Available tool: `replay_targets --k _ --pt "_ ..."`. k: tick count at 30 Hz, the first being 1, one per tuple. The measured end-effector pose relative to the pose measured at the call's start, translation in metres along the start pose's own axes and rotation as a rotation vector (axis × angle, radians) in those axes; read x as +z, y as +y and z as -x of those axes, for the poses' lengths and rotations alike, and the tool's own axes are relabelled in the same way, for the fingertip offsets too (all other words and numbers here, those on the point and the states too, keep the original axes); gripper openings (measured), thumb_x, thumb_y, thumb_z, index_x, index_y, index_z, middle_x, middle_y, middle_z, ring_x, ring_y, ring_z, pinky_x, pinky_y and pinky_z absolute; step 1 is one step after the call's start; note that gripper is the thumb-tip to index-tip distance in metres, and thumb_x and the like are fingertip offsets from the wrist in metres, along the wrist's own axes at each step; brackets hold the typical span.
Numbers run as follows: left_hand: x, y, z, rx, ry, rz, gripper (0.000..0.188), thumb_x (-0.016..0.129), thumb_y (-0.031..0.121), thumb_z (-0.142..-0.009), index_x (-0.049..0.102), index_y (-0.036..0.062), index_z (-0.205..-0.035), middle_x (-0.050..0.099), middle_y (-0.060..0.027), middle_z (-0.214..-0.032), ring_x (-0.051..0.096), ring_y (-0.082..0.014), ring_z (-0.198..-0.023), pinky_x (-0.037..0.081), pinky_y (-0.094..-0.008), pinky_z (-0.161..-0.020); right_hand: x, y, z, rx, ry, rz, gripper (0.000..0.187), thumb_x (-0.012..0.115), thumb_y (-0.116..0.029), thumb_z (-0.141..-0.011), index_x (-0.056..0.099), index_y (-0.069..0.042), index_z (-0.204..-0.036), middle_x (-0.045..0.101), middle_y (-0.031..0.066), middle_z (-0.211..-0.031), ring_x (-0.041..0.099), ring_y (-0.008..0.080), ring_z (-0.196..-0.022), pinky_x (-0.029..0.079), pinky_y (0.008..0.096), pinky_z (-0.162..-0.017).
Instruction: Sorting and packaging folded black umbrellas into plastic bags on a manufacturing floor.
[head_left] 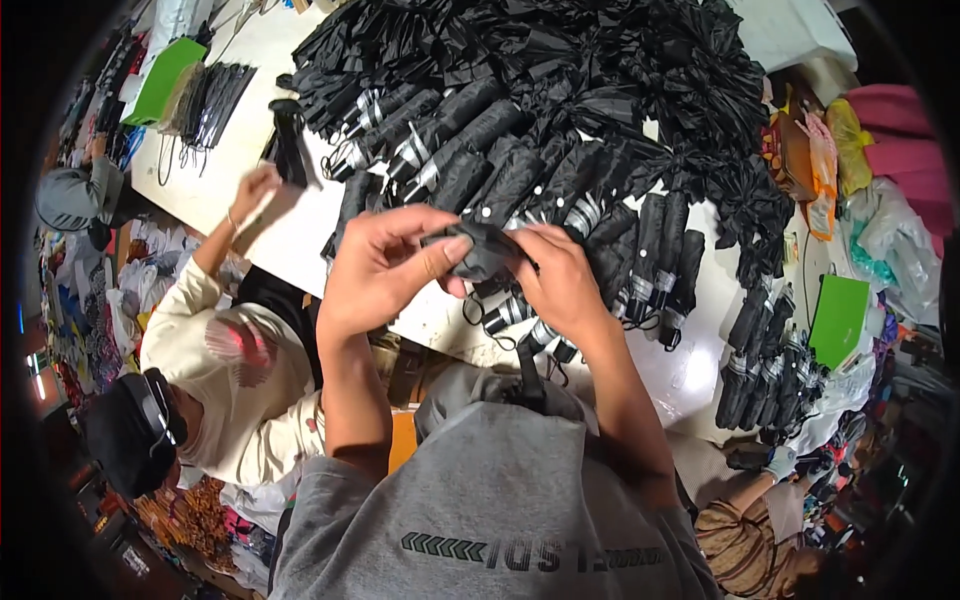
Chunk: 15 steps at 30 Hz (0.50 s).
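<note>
Black umbrella cloth (482, 256) is bunched between my two hands, above the near edge of the table. My left hand (385, 268) pinches it from the left with thumb and fingers. From the right, my right hand (562, 278) closes on the same cloth, its fingertips partly hidden behind it. How far the held umbrella reaches below my hands cannot be made out. Just beyond my hands lie several folded black umbrellas (510, 180) with silver shaft parts and wrist loops, packed side by side.
A large heap of loose black umbrellas (600, 60) covers the far part of the white table (420, 335). More folded umbrellas (765, 375) lie at the right, beside a green box (838, 322). At the left, a co-worker (230, 350) reaches over the table near black straps (215, 100).
</note>
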<state>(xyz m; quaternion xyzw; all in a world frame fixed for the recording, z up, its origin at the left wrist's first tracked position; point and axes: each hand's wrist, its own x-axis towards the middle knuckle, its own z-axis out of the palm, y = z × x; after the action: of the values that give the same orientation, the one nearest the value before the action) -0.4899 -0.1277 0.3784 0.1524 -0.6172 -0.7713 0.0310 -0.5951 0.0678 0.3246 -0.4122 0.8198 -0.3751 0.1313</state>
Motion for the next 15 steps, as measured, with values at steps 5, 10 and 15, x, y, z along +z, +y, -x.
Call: replay_targets --k 5,10,15 --pt "-0.021 -0.015 0.007 -0.009 0.221 0.113 0.012 0.070 0.000 -0.093 0.070 -0.0056 -0.104 0.067 -0.0067 -0.069 0.060 -0.0101 -0.051 0.047 -0.0185 -0.047 -0.008 -0.006 0.047 0.526 -0.418 -0.471 0.019 0.059 -0.015 -0.102 0.065 0.003 -0.106 0.068 0.0149 -0.111 0.061 0.0184 -0.086 0.050 0.0316 -0.079" --pt "-0.037 -0.036 -0.001 -0.036 0.191 0.206 0.015 0.068 0.005 -0.095 0.070 -0.0056 -0.105 0.065 -0.0062 -0.065 0.056 -0.0095 -0.048 0.045 -0.0189 -0.047 0.001 0.020 0.095 0.533 -0.272 -0.841 0.025 0.058 -0.019 -0.104 0.065 0.003 -0.093 0.069 0.0058 -0.082 0.055 0.0165 -0.065 0.046 0.0301 -0.062" --pt "0.020 -0.055 0.004 0.120 0.346 0.414 0.029 0.063 0.014 -0.100 0.063 -0.0068 -0.121 0.070 -0.0113 -0.090 0.064 -0.0120 -0.075 0.053 -0.0253 -0.069 0.009 0.034 0.116 0.288 -0.154 -0.688 0.027 0.058 -0.020 -0.105 0.067 0.005 -0.103 0.069 0.0047 -0.081 0.053 0.0118 -0.065 0.043 0.0244 -0.060"
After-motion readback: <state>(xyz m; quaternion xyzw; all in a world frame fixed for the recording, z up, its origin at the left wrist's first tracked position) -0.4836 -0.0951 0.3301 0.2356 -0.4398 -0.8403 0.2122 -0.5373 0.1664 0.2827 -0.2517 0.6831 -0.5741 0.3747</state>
